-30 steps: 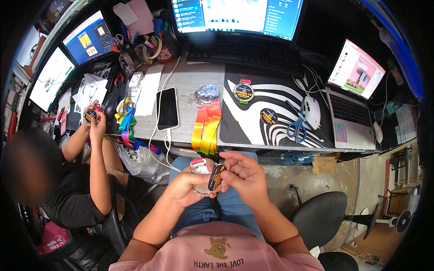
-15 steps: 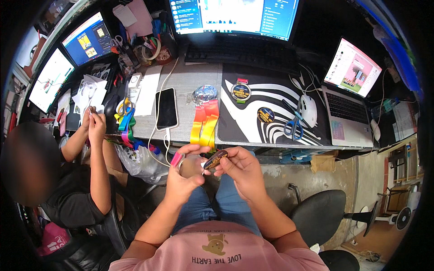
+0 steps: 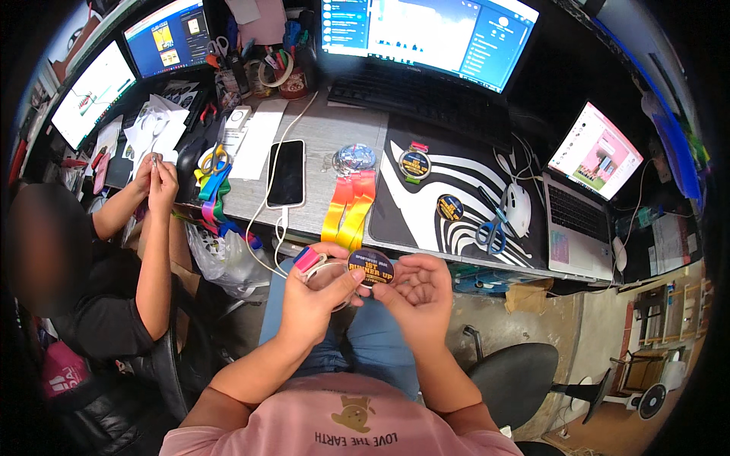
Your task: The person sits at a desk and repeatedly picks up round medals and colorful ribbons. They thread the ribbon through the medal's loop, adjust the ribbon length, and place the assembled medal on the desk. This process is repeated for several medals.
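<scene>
Two hands meet above the lap, with a round disc (image 3: 370,262) upright between them, its printed face toward us. Our left hand (image 3: 306,308) is clamped around a medal (image 3: 325,267) at the disc's nine o'clock, a pink loop (image 3: 308,261) showing at the medal's ten, and the left thumb lies on the disc's edge. Our right hand (image 3: 420,299) sits at four o'clock, thumb at the disc's lower rim, other fingers loosely curled; they overlap there, so we cannot tell whether it truly pinches. We judge the disc light and fairly stiff, its smooth face apt to slip, so its rim is the place to hold. The medal seems heavier and rigid, best taken by its outer ring. From the disc, another medal (image 3: 414,164) lies at one o'clock on the mat (image 3: 389,216), a second disc (image 3: 449,207) at two.
</scene>
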Demonstrator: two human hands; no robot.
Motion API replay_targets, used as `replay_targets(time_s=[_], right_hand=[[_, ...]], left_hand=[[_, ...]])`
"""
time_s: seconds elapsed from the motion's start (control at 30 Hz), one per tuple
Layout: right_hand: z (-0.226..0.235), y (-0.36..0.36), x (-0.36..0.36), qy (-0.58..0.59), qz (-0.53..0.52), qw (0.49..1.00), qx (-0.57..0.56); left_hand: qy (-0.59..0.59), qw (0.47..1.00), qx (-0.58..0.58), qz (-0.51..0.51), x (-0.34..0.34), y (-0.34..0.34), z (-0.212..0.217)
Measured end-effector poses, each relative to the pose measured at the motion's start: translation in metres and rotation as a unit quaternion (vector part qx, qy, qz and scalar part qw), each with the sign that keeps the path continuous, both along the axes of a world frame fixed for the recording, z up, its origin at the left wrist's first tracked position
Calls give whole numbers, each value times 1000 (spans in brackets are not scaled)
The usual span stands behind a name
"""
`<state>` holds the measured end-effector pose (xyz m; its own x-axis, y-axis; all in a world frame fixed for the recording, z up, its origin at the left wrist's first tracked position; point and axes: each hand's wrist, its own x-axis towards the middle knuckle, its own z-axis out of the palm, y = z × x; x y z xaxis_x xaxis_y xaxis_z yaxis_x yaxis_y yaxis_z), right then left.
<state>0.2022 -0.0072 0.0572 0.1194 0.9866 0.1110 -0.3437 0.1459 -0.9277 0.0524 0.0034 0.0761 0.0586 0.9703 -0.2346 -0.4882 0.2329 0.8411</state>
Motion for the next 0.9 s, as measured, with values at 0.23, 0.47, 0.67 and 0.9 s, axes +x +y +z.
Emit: replay_targets(time_s=[0.23,0.47,0.67,0.9], right_hand=[[-8,3,28,-541,-105,743,379],[40,-15,43,-548,-166,735,362],[49,-35,36,-480,48,782,394],[44,-22,26,-485,73,737,465]], left_hand=[[2,999,-25,-38,1,1,3],[-223,947,-118,-201,-21,4,15],[-273,915,-123,-270,-22,2,30],[-310,906,-118,-264,-17,-3,36]])
